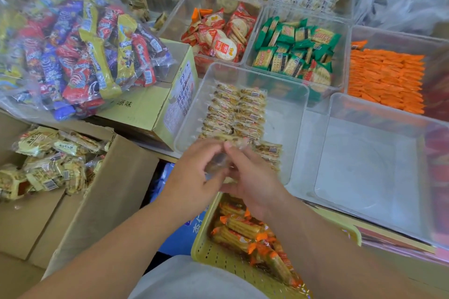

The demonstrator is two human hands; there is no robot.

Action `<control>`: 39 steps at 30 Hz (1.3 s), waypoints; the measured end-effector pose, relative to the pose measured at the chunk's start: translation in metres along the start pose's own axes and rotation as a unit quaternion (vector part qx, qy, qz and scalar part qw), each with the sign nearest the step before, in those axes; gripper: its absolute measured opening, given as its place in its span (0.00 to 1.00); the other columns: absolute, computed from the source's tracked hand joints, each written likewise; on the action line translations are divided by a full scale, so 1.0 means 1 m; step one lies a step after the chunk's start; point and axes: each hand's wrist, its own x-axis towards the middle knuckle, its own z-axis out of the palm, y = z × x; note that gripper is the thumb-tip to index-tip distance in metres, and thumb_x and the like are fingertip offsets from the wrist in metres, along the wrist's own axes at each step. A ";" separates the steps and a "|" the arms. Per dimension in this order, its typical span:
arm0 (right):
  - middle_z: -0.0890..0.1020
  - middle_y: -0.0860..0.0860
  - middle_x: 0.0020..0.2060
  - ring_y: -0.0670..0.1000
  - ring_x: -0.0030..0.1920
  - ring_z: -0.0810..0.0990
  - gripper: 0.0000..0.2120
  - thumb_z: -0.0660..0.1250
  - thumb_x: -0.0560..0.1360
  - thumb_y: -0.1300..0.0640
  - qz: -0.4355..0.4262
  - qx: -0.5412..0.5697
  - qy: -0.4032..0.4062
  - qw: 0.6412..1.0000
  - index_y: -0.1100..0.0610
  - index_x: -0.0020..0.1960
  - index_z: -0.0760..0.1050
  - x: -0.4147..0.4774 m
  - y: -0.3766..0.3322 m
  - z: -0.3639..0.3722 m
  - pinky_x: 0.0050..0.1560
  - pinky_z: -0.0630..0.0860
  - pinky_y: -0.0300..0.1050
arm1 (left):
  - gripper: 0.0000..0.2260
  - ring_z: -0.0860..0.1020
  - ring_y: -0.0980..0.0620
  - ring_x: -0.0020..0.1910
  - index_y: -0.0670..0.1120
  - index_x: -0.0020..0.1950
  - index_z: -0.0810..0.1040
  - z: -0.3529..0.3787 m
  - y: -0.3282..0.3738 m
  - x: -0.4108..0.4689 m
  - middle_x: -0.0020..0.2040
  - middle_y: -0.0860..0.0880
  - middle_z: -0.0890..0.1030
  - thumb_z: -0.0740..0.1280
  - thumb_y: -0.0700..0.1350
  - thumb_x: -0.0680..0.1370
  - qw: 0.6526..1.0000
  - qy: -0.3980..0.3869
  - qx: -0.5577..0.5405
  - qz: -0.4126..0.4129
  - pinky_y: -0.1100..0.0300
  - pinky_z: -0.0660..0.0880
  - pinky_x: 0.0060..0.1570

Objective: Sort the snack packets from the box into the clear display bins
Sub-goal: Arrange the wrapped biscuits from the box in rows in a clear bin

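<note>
Packet (pixel 218 164) pinched between left hand (pixel 194 179), right hand (pixel 254 177), by bin (pixel 285 128).

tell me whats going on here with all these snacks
A person's left hand and right hand together hold a small clear-wrapped beige snack packet at the near edge of a clear plastic bin already part-filled with neat rows of them. More such packets lie in the open brown cardboard box on the left.

We're in a snack shop: clear bins (pixel 284 124) of wrapped biscuits (pixel 295 53) spread right of the printed carton (pixel 145 109), a bulk sweets bag (pixel 73 51) sitting on it.
</note>
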 end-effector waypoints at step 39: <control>0.80 0.50 0.43 0.51 0.40 0.78 0.14 0.61 0.77 0.64 0.056 -0.867 0.033 0.494 0.55 0.60 0.75 0.145 -0.046 -0.138 0.33 0.71 0.43 | 0.20 0.77 0.48 0.66 0.45 0.70 0.77 -0.005 -0.094 0.018 0.79 0.47 0.61 0.61 0.56 0.84 0.920 -0.155 0.326 -0.150 0.53 0.75 0.65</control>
